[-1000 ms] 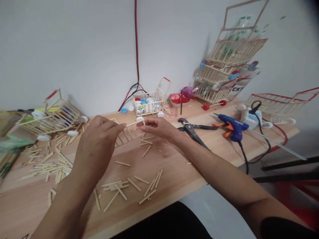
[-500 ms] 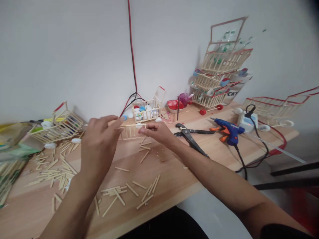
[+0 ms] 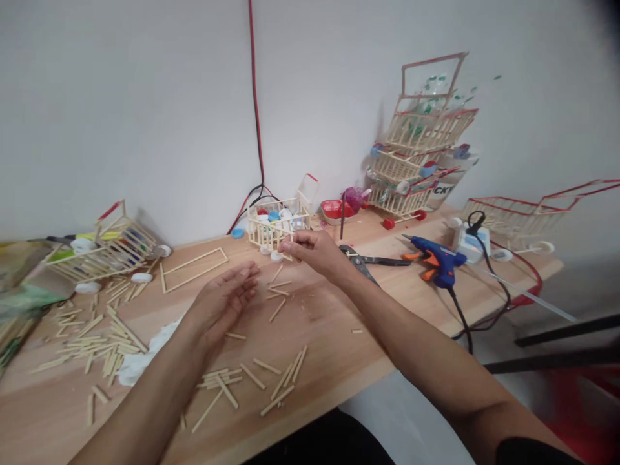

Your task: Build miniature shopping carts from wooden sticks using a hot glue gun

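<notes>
While the person's right hand [image 3: 306, 247] pinches one end of a narrow panel of pale wooden sticks [image 3: 278, 240] between thumb and fingers, the panel overlaps the small wooden-stick cart of coloured bottle caps [image 3: 304, 208] in view; whether they touch, I cannot tell. The left hand [image 3: 228, 296], nearer than the cart and left of it, is empty, its fingers loosely spread. Also left of the cart lies a flat rectangular frame of pale wooden sticks [image 3: 194, 285]. Nearer than the cart, loose cut sticks [image 3: 285, 372] are scattered across the light wood-grained table [image 3: 329, 358]. Right of the cart come a heart-like red bowl [image 3: 334, 220], black-handled metal pliers [image 3: 363, 265] and, farther off, a blue glue gun with an orange trigger [image 3: 440, 258].
</notes>
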The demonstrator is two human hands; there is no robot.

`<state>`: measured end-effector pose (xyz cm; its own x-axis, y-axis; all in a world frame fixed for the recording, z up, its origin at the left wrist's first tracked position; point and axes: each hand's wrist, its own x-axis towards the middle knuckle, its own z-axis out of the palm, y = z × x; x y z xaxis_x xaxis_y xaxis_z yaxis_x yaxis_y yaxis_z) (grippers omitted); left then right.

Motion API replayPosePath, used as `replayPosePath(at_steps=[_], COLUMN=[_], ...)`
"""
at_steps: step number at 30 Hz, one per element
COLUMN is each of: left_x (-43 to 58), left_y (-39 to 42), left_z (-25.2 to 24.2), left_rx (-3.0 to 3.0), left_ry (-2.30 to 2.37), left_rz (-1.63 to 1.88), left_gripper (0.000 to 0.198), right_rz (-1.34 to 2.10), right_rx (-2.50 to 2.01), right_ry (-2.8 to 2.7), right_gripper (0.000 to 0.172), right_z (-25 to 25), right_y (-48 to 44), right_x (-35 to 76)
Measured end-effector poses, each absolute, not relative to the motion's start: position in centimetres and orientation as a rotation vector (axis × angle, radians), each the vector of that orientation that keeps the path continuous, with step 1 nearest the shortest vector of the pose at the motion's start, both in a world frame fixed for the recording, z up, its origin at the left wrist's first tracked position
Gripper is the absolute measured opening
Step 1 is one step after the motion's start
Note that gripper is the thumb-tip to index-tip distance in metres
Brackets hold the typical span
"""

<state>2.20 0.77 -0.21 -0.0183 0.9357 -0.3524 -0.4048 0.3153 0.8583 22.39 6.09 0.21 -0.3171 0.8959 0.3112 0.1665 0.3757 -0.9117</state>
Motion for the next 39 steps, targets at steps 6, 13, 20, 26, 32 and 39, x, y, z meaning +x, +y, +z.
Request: replayPosePath(at_steps=[6, 13, 20, 26, 32, 39], left_x=[2.5, 3.0, 3.2, 3.6, 4.2, 4.8], left_y=[1.6, 0.3, 0.1, -0.2, -0.4, -0.4], left_z=[-0.9, 0.2, 0.5, 0.3, -0.2, -0.2], left_rx=[0.638, 0.661, 0.750, 0.769, 0.854, 0.881], left_ry=[0.925, 0.821, 0.905, 0.933, 0.954, 0.963], left_rz=[1.170, 1.246, 1.400, 1.451, 1.465, 1.498], left_gripper=[0.008, 0.016, 0.018, 0.022, 0.017, 0.013], right_rz=[1.093, 1.188, 1.256, 1.336, 1.453, 1.447], right_rx=[-0.865, -0.790, -0.806, -0.865, -0.765, -0.751], right_ry=[-1.767, -1.742, -1.688, -1.553, -1.506, -1.420], right_gripper=[0.037, 0.032, 0.031, 0.031, 0.028, 0.031], right_z=[1.1, 1.2, 1.2, 0.4, 0.2, 0.1], right_y=[4.7, 4.5, 4.3, 4.4, 4.1, 3.9], right_x=[21.9, 21.8, 21.4, 20.9, 20.4, 20.4])
